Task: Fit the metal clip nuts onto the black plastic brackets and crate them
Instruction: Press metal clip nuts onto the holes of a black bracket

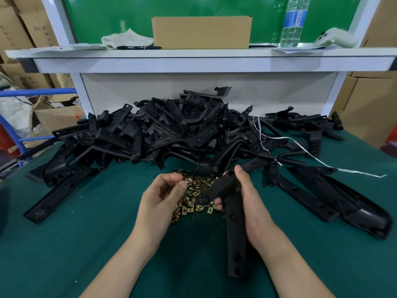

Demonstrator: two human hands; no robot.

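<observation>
- The right hand (pixel 251 203) grips a long black bracket (pixel 234 229) above the green desk (pixel 86 244), fingers curled round its upper end.
- The left hand (pixel 159 198) pinches one clip nut (pixel 187 180) between thumb and forefinger, near the bracket's top.
- A heap of clip nuts (pixel 193 196) lies under both hands, and the pile of brackets (pixel 171 134) lies behind.

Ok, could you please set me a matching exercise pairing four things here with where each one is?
Things:
1 cardboard box
2 water bottle
3 clip nuts pile
4 held bracket

Places:
A in the right hand
B loose on the green mat
C middle of the shelf
D right part of the shelf

Pairs: 1-C, 2-D, 3-B, 4-A.
</observation>
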